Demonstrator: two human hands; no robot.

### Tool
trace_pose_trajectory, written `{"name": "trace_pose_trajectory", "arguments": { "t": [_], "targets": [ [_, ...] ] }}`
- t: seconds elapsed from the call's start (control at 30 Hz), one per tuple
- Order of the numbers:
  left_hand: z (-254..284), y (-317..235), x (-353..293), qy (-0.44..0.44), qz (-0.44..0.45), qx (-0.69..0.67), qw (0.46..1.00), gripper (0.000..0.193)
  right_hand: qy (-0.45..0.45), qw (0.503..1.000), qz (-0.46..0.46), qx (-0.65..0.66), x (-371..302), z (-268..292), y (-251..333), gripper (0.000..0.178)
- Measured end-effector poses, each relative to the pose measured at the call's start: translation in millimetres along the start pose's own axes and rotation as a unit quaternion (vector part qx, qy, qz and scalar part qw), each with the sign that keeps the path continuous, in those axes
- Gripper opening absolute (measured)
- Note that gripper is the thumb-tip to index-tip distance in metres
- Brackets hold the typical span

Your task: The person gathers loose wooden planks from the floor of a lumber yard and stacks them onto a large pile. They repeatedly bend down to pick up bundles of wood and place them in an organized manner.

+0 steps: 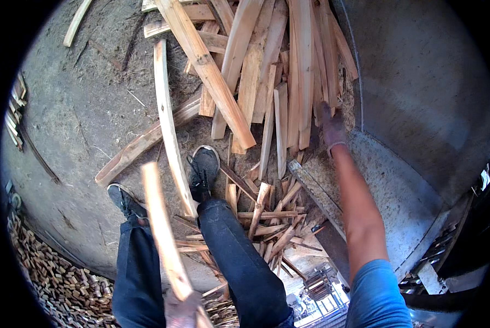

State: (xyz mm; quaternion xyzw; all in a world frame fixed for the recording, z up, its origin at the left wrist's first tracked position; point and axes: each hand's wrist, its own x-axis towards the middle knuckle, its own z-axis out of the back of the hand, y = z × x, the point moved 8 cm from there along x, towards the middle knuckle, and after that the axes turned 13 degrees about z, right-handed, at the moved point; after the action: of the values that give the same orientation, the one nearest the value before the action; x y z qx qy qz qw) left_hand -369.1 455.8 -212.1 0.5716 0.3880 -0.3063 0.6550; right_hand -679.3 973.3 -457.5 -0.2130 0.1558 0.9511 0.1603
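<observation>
My left hand [184, 312], low in the picture, is closed around a pale wooden slat [163, 229] that points up and away, slanting left. It shows blurred at the lower edge. My right arm is stretched forward, and my right hand [333, 130], seemingly in a dull purple-grey glove, is at the near ends of several long boards [305, 71]. Its fingers reach out apart beside a board end; any contact is hard to make out. A wide board [209, 74] lies diagonally across the heap. Another long slat [167, 120] rests nearer my feet.
A large metal sheet or chute wall [414, 82] stands at the right, with a metal ledge [319, 191] below it. Short offcuts [272, 218] pile up beside my right leg. A heap of small wood blocks [65, 284] lies at lower left. My shoes [204, 167] stand on dirt ground.
</observation>
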Motion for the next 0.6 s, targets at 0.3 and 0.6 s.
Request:
{"name": "trace_pose_trajectory", "arguments": {
  "t": [0.3, 0.6],
  "targets": [
    [-4.2, -221.8, 87.4, -0.274, -0.347, 0.104, 0.891, 0.053, 0.048, 0.985, 0.002, 0.165, 111.7, 9.7, 12.2, 0.092],
    [-186.4, -332.9, 142.3, -0.087, -0.521, 0.101, 0.843, 0.066, 0.001, 0.985, 0.019, 0.172, 96.1, -18.8, -25.7, 0.092]
  ]
}}
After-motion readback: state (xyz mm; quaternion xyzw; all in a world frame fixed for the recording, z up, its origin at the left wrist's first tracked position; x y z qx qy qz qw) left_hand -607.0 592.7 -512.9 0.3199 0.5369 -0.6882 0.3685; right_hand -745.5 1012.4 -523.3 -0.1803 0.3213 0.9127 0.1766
